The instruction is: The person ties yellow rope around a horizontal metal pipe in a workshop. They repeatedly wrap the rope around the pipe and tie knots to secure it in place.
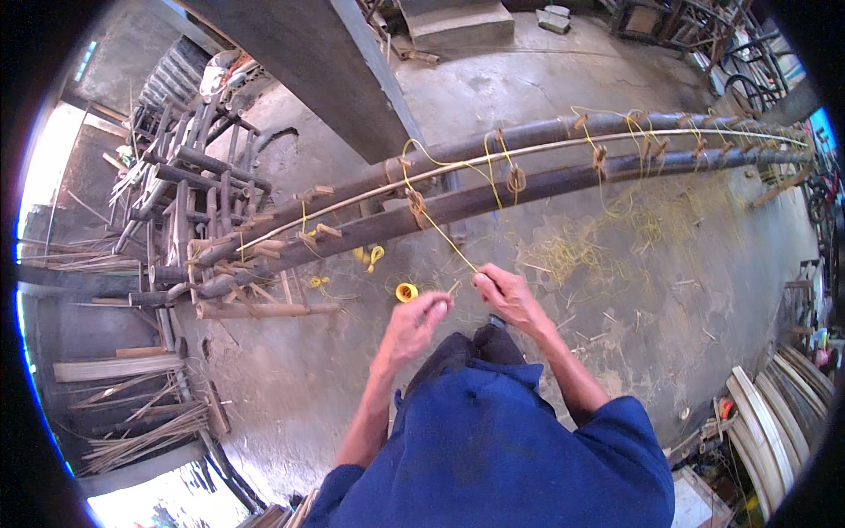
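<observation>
A yellow cord (451, 242) runs taut from a wound wooden peg (416, 203) on the dark poles down to my right hand (512, 302), whose fingers are closed around it. My left hand (417, 326) is beside it, lower and to the left, with its fingers drawn together and slightly blurred. A short yellowish bit shows at those fingertips, too small to name. Two long dark poles (546, 179) span the view side by side, with a thin pale strip (537, 148) lying along them. Yellow cord loops around several pegs on the poles.
A yellow ring-shaped roll (406, 292) lies on the floor near my left hand. Tangled yellow cord (572, 251) is spread at the right. A wooden frame stack (198, 189) stands at the left, and a thick beam (308, 75) crosses above. Curved pale slats (766, 431) lean at the lower right.
</observation>
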`<state>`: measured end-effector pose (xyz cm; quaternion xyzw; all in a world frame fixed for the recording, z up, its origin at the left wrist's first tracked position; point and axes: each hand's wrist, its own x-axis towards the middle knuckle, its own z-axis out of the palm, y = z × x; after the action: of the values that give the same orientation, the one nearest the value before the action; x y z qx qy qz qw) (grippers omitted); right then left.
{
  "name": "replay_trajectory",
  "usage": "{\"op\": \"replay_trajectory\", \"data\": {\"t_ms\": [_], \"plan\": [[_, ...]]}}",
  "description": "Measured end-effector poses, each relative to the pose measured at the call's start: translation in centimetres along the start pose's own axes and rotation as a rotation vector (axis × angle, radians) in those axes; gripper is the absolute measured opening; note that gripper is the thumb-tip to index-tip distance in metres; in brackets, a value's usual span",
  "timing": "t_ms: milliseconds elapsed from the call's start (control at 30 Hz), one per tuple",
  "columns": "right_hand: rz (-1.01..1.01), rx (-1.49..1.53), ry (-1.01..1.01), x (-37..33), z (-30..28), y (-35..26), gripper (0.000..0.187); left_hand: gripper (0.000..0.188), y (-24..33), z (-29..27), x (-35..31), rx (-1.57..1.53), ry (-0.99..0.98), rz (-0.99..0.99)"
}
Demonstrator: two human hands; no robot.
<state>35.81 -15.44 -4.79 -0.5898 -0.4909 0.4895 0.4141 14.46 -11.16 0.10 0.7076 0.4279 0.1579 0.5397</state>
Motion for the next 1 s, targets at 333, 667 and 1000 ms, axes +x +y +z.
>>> {"op": "replay_trajectory", "data": {"t_ms": [333,667,1000], "plan": [[-0.232,-0.101,0.111,-17.6,-8.2,-15.6,0.026,0.042,14.6,1.4,1.2,0.079,-0.549,0.705],[-0.117,-0.003,-0.021,-14.0,-2.5,-12.0,0.026,0.047,17.4,-0.7,-0.2,-0.899,-0.223,0.518],[-0.259,0.020,-0.110,-6.8,-7.4,-11.3,0.028,0.062,17.2,0.1,0.5,-0.794,-0.255,0.385]]}}
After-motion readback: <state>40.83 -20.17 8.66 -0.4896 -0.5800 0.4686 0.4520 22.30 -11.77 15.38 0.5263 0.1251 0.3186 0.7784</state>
